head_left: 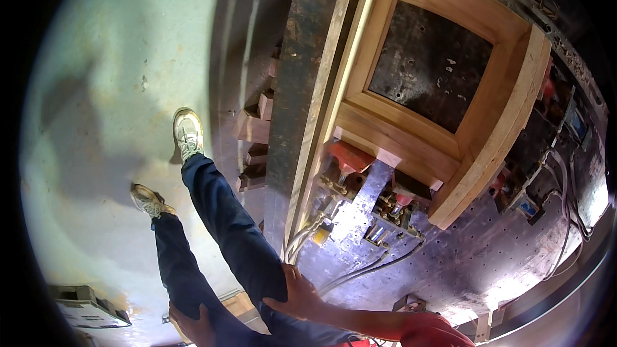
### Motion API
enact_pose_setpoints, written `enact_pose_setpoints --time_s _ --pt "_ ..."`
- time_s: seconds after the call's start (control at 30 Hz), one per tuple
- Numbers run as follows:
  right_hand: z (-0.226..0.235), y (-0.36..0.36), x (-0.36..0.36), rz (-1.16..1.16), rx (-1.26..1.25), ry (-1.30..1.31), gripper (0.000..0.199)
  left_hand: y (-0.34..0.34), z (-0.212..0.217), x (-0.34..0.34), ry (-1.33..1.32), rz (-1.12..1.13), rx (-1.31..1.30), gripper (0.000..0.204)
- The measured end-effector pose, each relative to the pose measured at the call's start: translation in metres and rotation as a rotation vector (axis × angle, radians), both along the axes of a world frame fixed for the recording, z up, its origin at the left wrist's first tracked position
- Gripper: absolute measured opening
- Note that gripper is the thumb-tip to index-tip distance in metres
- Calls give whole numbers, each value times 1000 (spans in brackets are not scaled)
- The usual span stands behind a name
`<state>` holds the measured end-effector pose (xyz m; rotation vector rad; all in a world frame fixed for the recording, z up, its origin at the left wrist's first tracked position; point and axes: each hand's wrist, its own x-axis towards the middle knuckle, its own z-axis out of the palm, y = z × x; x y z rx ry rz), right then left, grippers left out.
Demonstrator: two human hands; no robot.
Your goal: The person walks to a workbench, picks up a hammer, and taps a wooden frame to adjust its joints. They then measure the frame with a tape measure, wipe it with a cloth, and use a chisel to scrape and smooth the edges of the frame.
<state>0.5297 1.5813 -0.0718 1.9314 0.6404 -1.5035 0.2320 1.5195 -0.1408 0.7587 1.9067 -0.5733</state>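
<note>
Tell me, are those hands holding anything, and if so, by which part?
No held object shows: the left hand and the right hand each rest on a leg of the dark blue trousers.

Hands (301, 294) on legs (222, 202), seemingly empty

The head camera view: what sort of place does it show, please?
Probably a woodworking workshop: a wooden frame lies on a perforated, metal-looking worktable, and cut wooden blocks show beside the worktable's left edge.
</note>
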Motion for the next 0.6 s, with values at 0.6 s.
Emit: enact_pose_setpoints --time_s 0.6 --pt "0 6 17 -28 8 39 100 -10 -11 7 2 -22 -12 90"
